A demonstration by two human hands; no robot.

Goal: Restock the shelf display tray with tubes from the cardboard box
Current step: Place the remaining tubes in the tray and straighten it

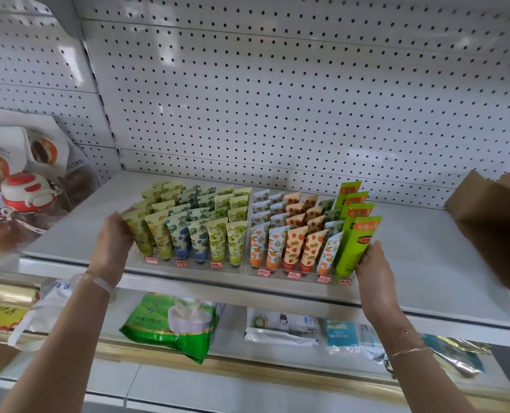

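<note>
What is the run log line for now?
left hand: grips display tray; right hand: grips display tray; tubes: fill tray; cardboard box: far right

The white shelf [411, 248] carries a clear display tray [194, 268] of tubes [218, 234] and, far right, a cardboard box [492, 222]
</note>
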